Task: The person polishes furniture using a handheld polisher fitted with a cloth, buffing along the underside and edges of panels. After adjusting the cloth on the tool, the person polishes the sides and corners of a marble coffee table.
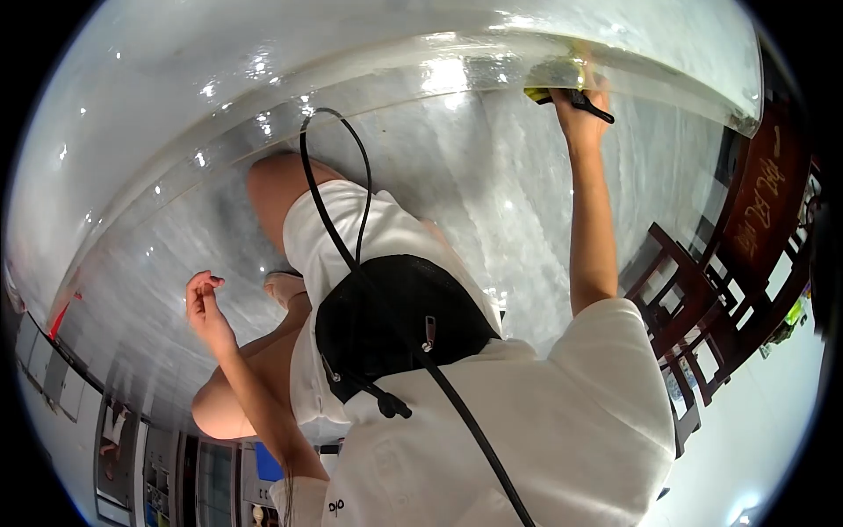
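Observation:
My right hand (580, 114) reaches out at the upper right, closed round a tool with a black handle (594, 107) and a yellow-green part (537, 94). The tool's exact kind I cannot make out. It is beside a clear, glossy curved edge (386, 83), and part of it shows blurred through that edge. My left hand (209, 307) is raised at the left, apart from any object. Its fingers are loosely bent, with nothing visible in them.
Grey-white marbled floor (457, 167) lies around my bent legs. A black bag (404, 307) hangs across my body, its strap looping forward. Dark wooden chairs (685, 290) and a dark red wooden piece with gold writing (760, 206) stand at the right. Cabinets (158, 465) are at the lower left.

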Available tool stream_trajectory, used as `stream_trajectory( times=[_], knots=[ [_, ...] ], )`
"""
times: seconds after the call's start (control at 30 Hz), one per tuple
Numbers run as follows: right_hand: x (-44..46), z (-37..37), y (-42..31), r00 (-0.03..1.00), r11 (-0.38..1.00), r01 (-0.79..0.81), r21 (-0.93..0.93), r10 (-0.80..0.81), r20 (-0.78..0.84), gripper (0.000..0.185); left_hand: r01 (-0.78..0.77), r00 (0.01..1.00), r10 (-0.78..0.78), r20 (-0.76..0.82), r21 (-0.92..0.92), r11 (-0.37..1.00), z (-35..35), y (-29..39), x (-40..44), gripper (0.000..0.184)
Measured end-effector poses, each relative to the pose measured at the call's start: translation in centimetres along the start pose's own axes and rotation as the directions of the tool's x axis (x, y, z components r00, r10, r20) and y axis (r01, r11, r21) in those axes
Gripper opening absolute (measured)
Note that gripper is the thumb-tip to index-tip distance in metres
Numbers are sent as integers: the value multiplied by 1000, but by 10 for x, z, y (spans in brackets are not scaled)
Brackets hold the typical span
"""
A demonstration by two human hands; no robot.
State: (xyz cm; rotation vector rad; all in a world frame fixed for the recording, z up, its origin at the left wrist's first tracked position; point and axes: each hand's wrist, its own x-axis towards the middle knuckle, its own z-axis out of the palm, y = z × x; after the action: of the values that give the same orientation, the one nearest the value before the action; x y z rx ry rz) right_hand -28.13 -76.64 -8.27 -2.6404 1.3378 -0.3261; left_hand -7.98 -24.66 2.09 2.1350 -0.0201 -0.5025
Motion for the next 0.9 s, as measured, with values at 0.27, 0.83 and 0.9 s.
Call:
stream_trajectory(
  times=[0.27, 0.83, 0.9],
  knots=[
    [-36, 34, -80, 979, 898, 171, 405, -202, 35, 53, -33, 992, 35, 122, -22, 999, 13, -3, 6, 13],
    [-67, -71, -158, 537, -110, -818, 565, -498, 681, 77, -442, 817, 551, 171, -428, 788, 28, 151, 28, 18],
    [-62, -85, -169, 563, -181, -790, 585, -593, 576, 73, -367, 739, 590, 324, -541, 757, 49, 187, 30, 21]
  ],
)
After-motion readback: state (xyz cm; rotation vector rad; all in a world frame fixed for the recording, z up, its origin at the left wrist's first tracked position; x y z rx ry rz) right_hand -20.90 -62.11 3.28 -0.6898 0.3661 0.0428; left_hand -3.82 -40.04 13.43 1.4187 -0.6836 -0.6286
